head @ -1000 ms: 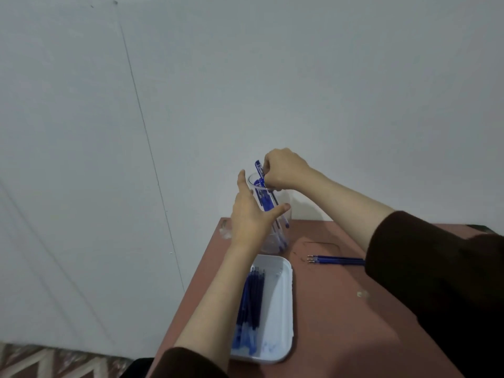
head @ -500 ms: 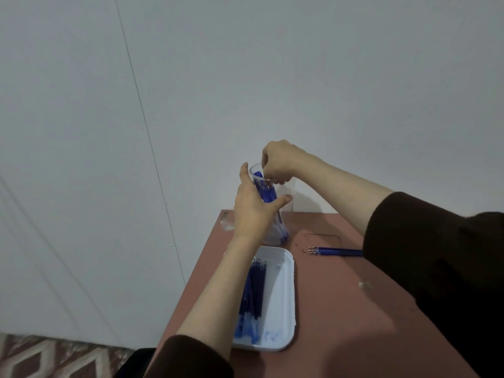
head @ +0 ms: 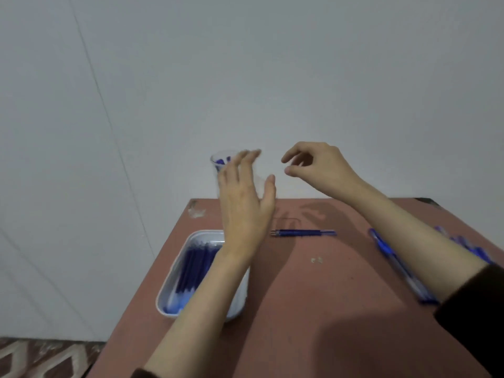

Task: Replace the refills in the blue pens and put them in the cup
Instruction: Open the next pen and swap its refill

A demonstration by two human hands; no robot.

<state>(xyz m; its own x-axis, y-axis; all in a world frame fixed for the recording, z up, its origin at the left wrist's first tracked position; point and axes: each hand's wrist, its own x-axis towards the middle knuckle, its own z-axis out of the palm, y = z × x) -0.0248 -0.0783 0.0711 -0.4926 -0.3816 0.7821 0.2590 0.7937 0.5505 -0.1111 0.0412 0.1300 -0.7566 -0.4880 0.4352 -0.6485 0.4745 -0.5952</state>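
1. Left hand (head: pixel 245 203): grip released, fingers straight and spread, holding nothing. It is blurred, so contact with the cup can't be told.
2. Right hand (head: pixel 320 166): grip slack, fingers loosely curled, thumb near the forefinger, nothing between them. It hangs in the air just right of the left hand.
3. Change: half a second ago the left hand wrapped the cup and the right hand pushed a pen down into it. Both have let go now and the right has pulled off to the side.
4. Cup (head: pixel 215 170): clear, upright on the table's far edge, right behind the left fingertips. Blue pens (head: pixel 222 160) show at its rim.
5. Meaning: that pen looks delivered, so one cycle is likely closed and a new pen is due.
6. Below the left wrist: white tray (head: pixel 163 298) with a bunch of blue refills (head: pixel 191 266), partly hidden by the forearm.
7. Between the two forearms: loose refills (head: pixel 302 233) lying flat on the table (head: pixel 313 309). Whether they are used ones can't be told.
8. Under and beside the right forearm: more blue pens (head: pixel 392 257), blurred, count unclear. Probably the ones still waiting for new refills.
9. Next, by my guess: the right hand drops to that pile.
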